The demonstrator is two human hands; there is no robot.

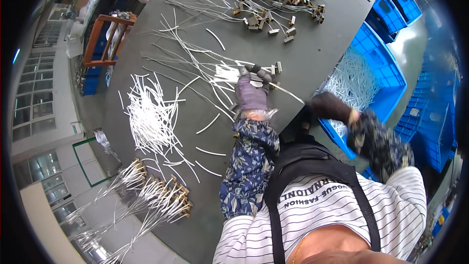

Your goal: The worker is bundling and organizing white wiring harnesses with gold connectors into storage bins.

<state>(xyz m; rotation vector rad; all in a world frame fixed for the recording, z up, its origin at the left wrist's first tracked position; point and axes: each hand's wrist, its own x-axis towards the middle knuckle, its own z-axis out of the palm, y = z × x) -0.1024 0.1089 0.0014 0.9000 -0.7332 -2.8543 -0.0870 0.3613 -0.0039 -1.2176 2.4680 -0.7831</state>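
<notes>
My left hand (251,93), in a purple-grey glove with dark fingertips, is closed over a bundle of short white tubes (226,74) on the grey table. Thin wires (181,66) fan out from the bundle to the far left, and small metal connectors (276,67) show just past the fingers. One white tube (289,93) stretches from beside that hand toward my right hand (330,107), which wears a dark brown glove beyond the table edge. Its fingertips appear to pinch the end of the tube, though they are slightly blurred.
A loose pile of white tubes (151,115) covers the table's left. Wired connectors lie in bunches (166,195) at the near left and in a heap (264,19) at the far side. A blue crate (391,93) full of white tubes stands to the right.
</notes>
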